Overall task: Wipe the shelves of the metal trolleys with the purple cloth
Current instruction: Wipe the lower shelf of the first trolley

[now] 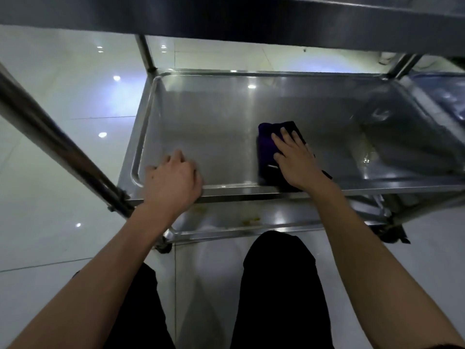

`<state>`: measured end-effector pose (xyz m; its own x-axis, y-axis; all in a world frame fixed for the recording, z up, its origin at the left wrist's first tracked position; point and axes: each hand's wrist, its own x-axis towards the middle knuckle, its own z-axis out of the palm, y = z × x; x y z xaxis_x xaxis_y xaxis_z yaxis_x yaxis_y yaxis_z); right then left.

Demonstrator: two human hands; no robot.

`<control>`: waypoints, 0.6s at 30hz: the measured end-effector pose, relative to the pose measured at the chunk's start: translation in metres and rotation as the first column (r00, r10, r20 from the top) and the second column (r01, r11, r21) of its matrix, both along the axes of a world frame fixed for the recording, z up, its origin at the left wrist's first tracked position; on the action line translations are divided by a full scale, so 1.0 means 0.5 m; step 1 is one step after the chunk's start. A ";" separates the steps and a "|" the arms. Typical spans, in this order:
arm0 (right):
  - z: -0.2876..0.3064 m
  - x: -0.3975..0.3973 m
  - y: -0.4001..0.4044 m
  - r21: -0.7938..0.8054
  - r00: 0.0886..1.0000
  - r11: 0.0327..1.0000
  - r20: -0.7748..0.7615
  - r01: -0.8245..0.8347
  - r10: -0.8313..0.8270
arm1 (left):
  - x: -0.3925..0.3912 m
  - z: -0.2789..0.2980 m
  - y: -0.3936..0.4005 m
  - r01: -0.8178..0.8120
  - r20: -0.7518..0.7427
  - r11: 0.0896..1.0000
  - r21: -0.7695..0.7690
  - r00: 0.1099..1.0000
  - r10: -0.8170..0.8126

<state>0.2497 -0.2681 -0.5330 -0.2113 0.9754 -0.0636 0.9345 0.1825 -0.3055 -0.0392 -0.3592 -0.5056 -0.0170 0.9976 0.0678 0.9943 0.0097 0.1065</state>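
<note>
Middle shelf (214,127) of a metal trolley (148,56), seen from above w/ the top shelf (226,16) cutting across the upper edge of the view. The purple cloth (266,147) is laid folded on the middle shelf, near its front rim and approx. at mid-width. The cloth is pressed flat by the right hand (294,157), fingers straight and spread over its right part (nothing is clasped; the cloth is only pushed against the metal). The left hand (173,180) is set at the front rim near the shelf's left corner, fingers curled; whether the rim is actually gripped cannot be told, the fingertips being hidden by the back of the hand. Yellowish residue (367,154) is seen on the shelf's right side, well apart from the cloth. A bottom shelf (226,222) w/ similar yellowish specks (251,220) is visible below the front rim. A pale tiled floor (63,96) and the person's dark-clad legs (279,285) fill the lower part.
</note>
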 end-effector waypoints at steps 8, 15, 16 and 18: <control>0.005 0.039 0.021 -0.022 0.998 1.000 -0.066 0.020 -0.021 | 0.043 0.005 0.064 0.015 0.060 0.999 -0.039 0.998 -0.013; 0.008 0.093 0.052 -0.002 0.998 0.998 -0.020 0.065 -0.065 | 0.014 0.005 0.072 0.014 0.092 0.998 -0.060 0.996 -0.009; 0.008 0.103 0.057 -0.010 0.996 0.996 -0.017 0.086 -0.086 | 0.006 0.007 0.071 -0.007 0.112 0.999 -0.054 0.994 0.013; 0.005 0.106 0.064 -0.039 0.996 0.995 0.000 0.094 -0.094 | -0.005 0.010 0.070 -0.051 0.123 0.997 -0.049 0.991 0.057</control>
<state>0.3025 -0.2363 -0.5307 -0.1186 0.9877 -0.1022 0.9466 0.0814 -0.3121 -0.0417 -0.3242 -0.5006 -0.0765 0.9969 0.0162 0.9712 0.0708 0.2276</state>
